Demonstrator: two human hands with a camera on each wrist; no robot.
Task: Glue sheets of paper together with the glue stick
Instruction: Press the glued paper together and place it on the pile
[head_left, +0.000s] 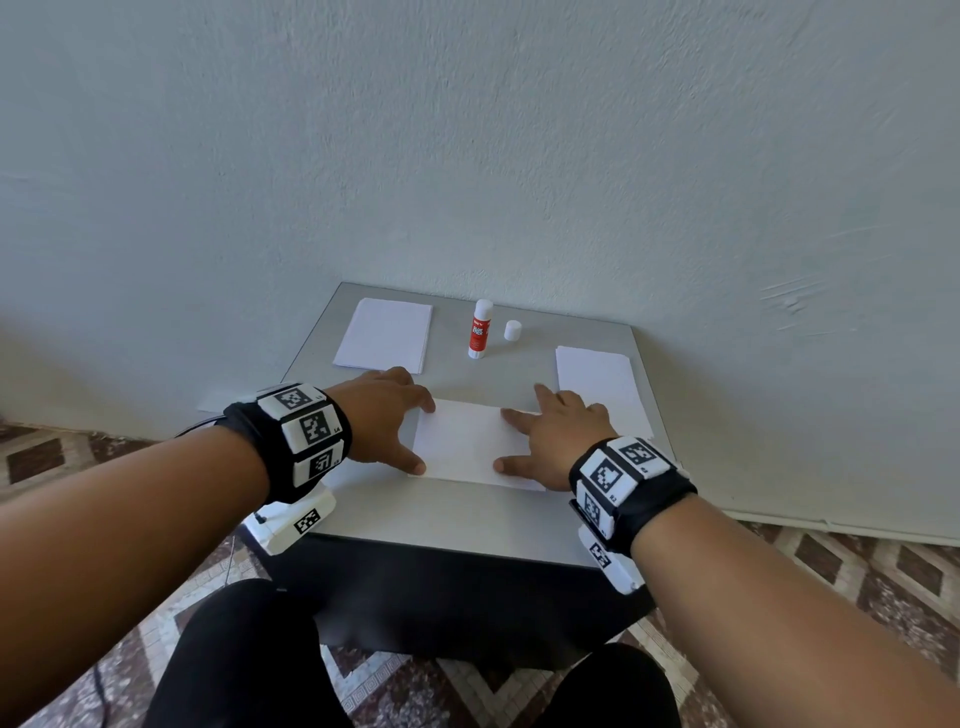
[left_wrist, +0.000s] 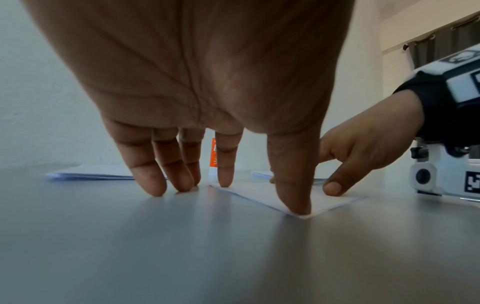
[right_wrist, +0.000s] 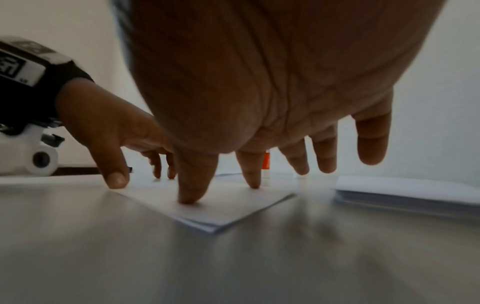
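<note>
Your left hand (head_left: 382, 410) is spread wide, with straight fingers; its thumb and index finger press the left edge of the paper sheets (head_left: 467, 441), and the other fingertips (left_wrist: 155, 185) touch the table (head_left: 452, 530) just beside the paper. Your right hand (head_left: 558, 439) is also wide open: the thumb and index finger press the right part of the same sheets, and the other fingers stay lifted above the table. The sheets lie flat between your two hands, one on the other. Beyond your left hand lies a paper stack (head_left: 384, 335). Beyond your right hand lies a second paper stack (head_left: 595, 382). Farther ahead, between the hands, the glue stick (head_left: 480, 329) stands upright with no cap, and its white cap (head_left: 512, 330) stands just beside it.
</note>
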